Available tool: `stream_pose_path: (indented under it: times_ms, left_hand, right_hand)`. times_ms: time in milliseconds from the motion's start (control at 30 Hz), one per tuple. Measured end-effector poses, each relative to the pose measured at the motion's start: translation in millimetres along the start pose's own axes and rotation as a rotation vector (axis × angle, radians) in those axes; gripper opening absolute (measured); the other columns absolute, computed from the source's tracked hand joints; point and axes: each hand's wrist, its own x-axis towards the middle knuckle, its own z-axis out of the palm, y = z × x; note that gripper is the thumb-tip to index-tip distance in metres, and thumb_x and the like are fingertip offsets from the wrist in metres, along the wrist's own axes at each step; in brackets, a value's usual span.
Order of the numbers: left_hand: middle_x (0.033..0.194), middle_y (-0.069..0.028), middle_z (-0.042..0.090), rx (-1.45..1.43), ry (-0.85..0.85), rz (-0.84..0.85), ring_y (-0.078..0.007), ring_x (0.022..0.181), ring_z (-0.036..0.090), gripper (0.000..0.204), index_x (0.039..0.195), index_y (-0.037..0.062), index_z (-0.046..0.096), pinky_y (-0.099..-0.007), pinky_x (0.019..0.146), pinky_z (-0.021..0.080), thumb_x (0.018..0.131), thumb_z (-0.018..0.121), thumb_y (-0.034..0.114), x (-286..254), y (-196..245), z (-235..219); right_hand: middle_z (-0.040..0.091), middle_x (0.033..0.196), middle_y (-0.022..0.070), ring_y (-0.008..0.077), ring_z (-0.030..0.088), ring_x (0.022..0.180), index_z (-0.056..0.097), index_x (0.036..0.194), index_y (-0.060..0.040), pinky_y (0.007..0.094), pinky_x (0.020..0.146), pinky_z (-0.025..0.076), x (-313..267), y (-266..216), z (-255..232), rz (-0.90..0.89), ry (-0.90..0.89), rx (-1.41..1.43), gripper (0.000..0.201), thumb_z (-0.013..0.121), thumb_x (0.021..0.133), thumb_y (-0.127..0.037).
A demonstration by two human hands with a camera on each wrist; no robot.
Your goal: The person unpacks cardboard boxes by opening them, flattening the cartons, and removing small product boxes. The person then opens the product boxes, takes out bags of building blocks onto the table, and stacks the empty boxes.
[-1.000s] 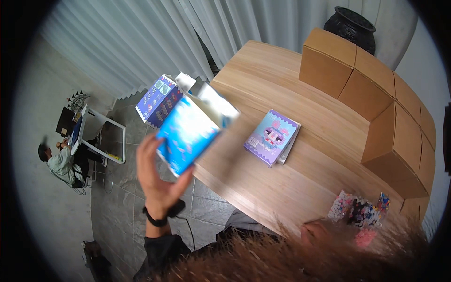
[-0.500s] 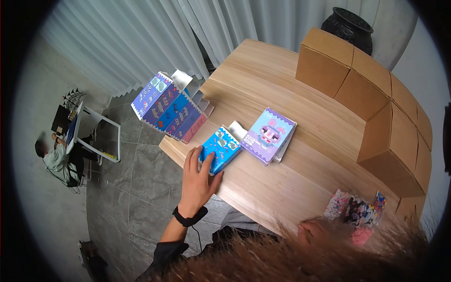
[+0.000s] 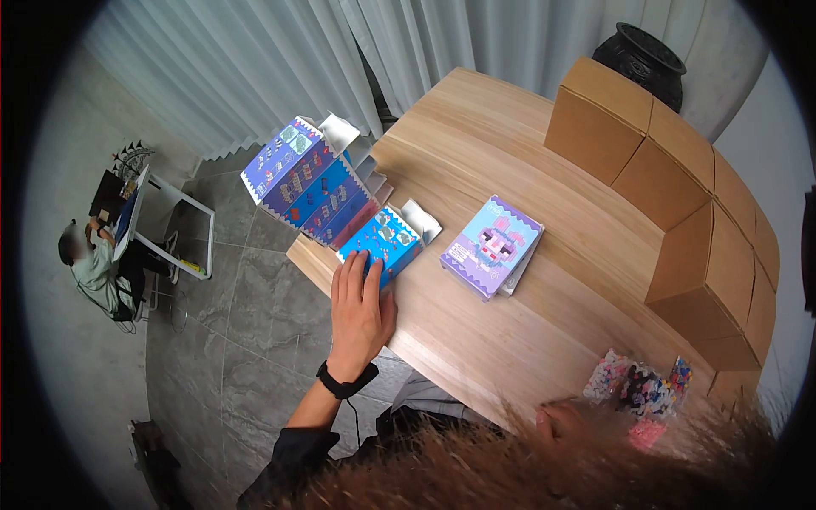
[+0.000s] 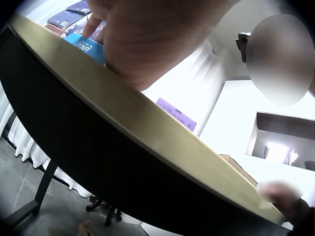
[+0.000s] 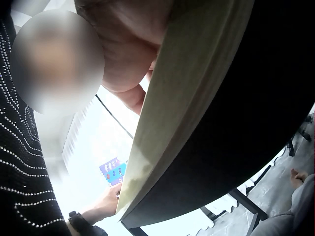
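Observation:
My left hand (image 3: 357, 319) lies with its fingers over the near end of a small blue cardboard box (image 3: 387, 238), thumb beside it. One white end flap (image 3: 422, 219) of this box sticks out. Right against it, at the table's left end, stands a row of printed boxes, a purple box (image 3: 280, 174) outermost, with white flaps out. A lilac box (image 3: 493, 242) with a pixel figure lies to the right on another box. At the table edge is my right hand (image 5: 129, 54), its fingers mostly hidden; cannot tell whether it holds anything.
Brown cardboard boxes (image 3: 671, 178) form a wall along the table's right side. Clear bags of small coloured pieces (image 3: 642, 382) lie near the front right. A dark pot (image 3: 642, 64) stands behind. Across the room a person (image 3: 93, 263) sits at a white-framed table.
My left hand has brought the blue box down from the air onto the table, then slid it left, up against the row of boxes. The lilac box has stayed in place.

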Motion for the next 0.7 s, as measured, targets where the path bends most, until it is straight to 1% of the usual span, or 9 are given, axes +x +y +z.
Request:
stream_pose_path:
  times_ms: [67, 133, 233, 267, 367, 433, 700]
  left_hand:
    - [0.147, -0.0261, 0.047, -0.002, 0.009, -0.018, -0.047, 0.139, 0.044, 0.066, 0.142, -0.003, 0.05, -0.0569, 0.116, 0.036, 0.083, 0.076, 0.007, 3, 5, -2]
    - [0.148, -0.027, 0.047, -0.022, 0.071, -0.062, -0.0474, 0.141, 0.042, 0.069, 0.144, -0.0036, 0.048, -0.0578, 0.117, 0.034, 0.083, 0.077, 0.01, 4, 8, -1]
    - [0.149, -0.0273, 0.046, -0.064, 0.022, -0.016, -0.0472, 0.142, 0.041, 0.07, 0.144, -0.0034, 0.048, -0.0569, 0.117, 0.034, 0.083, 0.078, 0.013, 0, 10, 1]
    - [0.149, -0.0274, 0.046, -0.057, 0.006, -0.039, -0.0472, 0.142, 0.04, 0.072, 0.145, -0.004, 0.047, -0.0566, 0.117, 0.034, 0.084, 0.079, 0.017, -1, 13, 3]
    - [0.149, -0.0277, 0.046, -0.04, 0.012, -0.048, -0.0474, 0.142, 0.041, 0.074, 0.147, -0.0049, 0.046, -0.0565, 0.117, 0.034, 0.085, 0.08, 0.021, 0, 14, 3]
    - [0.15, -0.0279, 0.045, -0.037, 0.005, -0.054, -0.0476, 0.142, 0.04, 0.076, 0.147, -0.0052, 0.046, -0.0566, 0.117, 0.033, 0.085, 0.08, 0.021, 2, 15, 2]
    - [0.151, -0.0291, 0.044, -0.045, 0.002, -0.057, -0.0487, 0.142, 0.039, 0.077, 0.148, -0.0058, 0.045, -0.0569, 0.118, 0.033, 0.086, 0.08, 0.022, 3, 12, 4]
  right_hand:
    - [0.07, 0.078, 0.0105, 0.0193, 0.061, 0.06, 0.072, 0.087, -0.0005, 0.0299, 0.053, 0.043, 0, 0, 0, -0.003, -0.001, 0.003, 0.002, 0.074, 0.086, -0.002]
    - [0.07, 0.078, 0.011, 0.0192, 0.062, 0.06, 0.072, 0.087, 0.0001, 0.0298, 0.053, 0.044, 2, -2, 0, -0.005, 0.004, 0.015, 0.003, 0.074, 0.086, -0.002]
    - [0.07, 0.079, 0.0109, 0.0193, 0.062, 0.061, 0.072, 0.088, 0.0004, 0.0295, 0.054, 0.044, 1, 0, 0, -0.011, 0.003, 0.004, 0.003, 0.074, 0.086, -0.001]
    - [0.07, 0.079, 0.0109, 0.0193, 0.062, 0.061, 0.072, 0.088, 0.0004, 0.0295, 0.054, 0.044, 1, -2, 0, -0.008, 0.001, 0.003, 0.003, 0.074, 0.086, -0.001]
    - [0.071, 0.081, 0.0107, 0.0193, 0.063, 0.062, 0.072, 0.088, 0.0005, 0.029, 0.054, 0.045, 2, -8, -1, 0.046, -0.015, -0.003, 0.003, 0.074, 0.086, -0.001]
    - [0.072, 0.082, 0.0106, 0.0188, 0.064, 0.064, 0.072, 0.088, 0.0005, 0.0285, 0.055, 0.046, 1, -4, 0, 0.004, 0.007, 0.005, 0.003, 0.074, 0.086, -0.001]
    - [0.072, 0.082, 0.0105, 0.0181, 0.064, 0.064, 0.073, 0.089, 0.0002, 0.0281, 0.055, 0.046, 1, -6, 0, 0.029, 0.008, 0.026, 0.003, 0.074, 0.087, -0.001]
